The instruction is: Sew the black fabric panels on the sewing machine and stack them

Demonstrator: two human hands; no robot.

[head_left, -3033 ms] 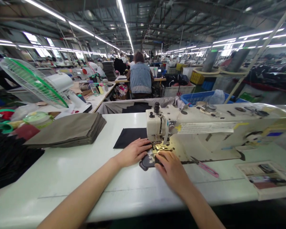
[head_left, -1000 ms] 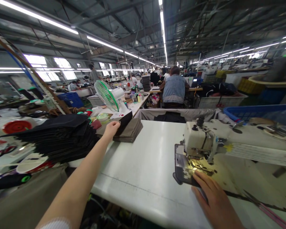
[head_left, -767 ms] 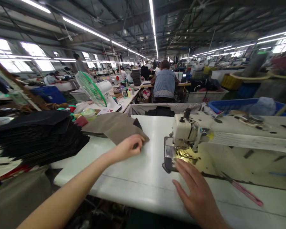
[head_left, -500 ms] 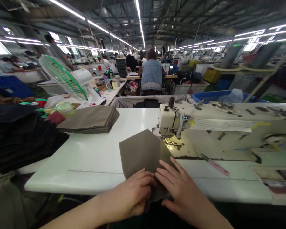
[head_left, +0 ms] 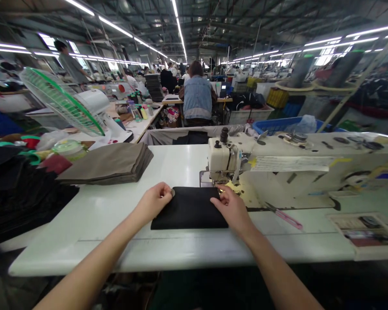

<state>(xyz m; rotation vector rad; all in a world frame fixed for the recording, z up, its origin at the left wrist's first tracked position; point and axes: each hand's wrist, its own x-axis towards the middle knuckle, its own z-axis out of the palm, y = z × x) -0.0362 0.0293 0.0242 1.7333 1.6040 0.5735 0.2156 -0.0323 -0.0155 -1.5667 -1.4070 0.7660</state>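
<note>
A flat black fabric piece (head_left: 189, 209) lies on the white table (head_left: 116, 224) in front of the sewing machine (head_left: 278, 168). My left hand (head_left: 155, 201) pinches its upper left corner. My right hand (head_left: 233, 207) pinches its upper right corner, just below the needle area (head_left: 224, 185). A thin grey-brown edge shows under my left fingers. To the left stands a stack of grey-brown fabric pieces (head_left: 108, 162).
A pile of black fabric (head_left: 16, 193) lies at the far left, a green-grilled fan (head_left: 67, 105) behind it. Pink-handled snips (head_left: 283, 217) lie right of my right hand. A tray (head_left: 362, 234) sits at right. A person in a denim jacket (head_left: 197, 99) sits ahead.
My left hand reached to the grey-brown stack, brought one piece to the machine, and both hands handled it. Now a black side faces up and both hands hold its top corners.
</note>
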